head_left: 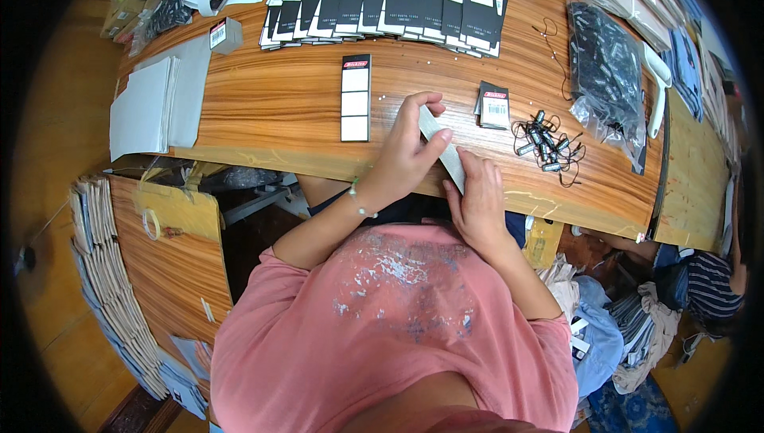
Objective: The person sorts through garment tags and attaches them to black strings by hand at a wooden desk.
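At the front edge of the table I hold a narrow greyish-white stack of cards (442, 146), tilted so its edge faces up. My left hand (407, 150) is closed round its upper end. My right hand (481, 198) grips the lower end, fingers along its side. Left of the hands lies a long black-and-red tag with white panels (356, 104). To the right is a small pile of black hang tags (494, 107) with red-and-white labels. Beside that pile lies a tangle of black tag strings (549, 144).
Overlapping rows of black hang tags (398, 7) with strings line the back. A clear bag of black strings (606, 67) and a white tagging tool (657, 87) lie right. White paper sheets (145, 107) and a small box (226, 36) lie left. Folded clothes (119, 274) are stacked lower left.
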A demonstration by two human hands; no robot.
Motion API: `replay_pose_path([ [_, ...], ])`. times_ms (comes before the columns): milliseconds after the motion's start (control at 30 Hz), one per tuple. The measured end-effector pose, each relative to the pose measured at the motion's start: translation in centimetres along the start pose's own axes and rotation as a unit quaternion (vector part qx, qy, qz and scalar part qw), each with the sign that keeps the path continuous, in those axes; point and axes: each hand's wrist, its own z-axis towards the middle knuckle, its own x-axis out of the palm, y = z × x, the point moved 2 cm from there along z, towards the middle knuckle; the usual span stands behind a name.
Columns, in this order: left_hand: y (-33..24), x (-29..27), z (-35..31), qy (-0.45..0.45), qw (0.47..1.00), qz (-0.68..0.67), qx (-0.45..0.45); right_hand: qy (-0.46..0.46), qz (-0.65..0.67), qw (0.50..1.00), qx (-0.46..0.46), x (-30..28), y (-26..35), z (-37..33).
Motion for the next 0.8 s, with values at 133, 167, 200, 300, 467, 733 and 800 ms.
replay_pose_path([
  [133,-4.4,-3.0,2.1,0.119,0.986,-0.112,-0.029,-0.084,0.243,0.964,0.068,0.4,0.4,0.5],
  [167,-5.0,-3.7,2.9,0.162,0.981,-0.089,-0.05,-0.092,0.302,0.944,0.094,0.2,0.7,1.1],
  [200,-4.9,-4.4,4.0,0.209,0.973,-0.069,-0.069,-0.103,0.356,0.921,0.121,0.1,0.9,1.5],
  [300,-3.2,-6.4,8.2,0.327,0.942,-0.016,-0.077,0.059,0.397,0.903,0.155,-1.0,0.6,2.0],
  [467,-1.7,-5.1,11.6,0.369,0.893,0.249,-0.062,0.077,0.214,0.96,0.164,-6.6,-0.9,1.4],
  [733,-4.7,-4.9,10.0,0.165,0.858,0.459,0.159,-0.064,0.251,0.951,0.171,-8.9,-2.8,-1.2],
  [800,-6.4,-7.6,10.2,0.077,0.88,0.432,0.183,-0.124,0.265,0.939,0.183,-9.8,-3.6,-1.6],
])
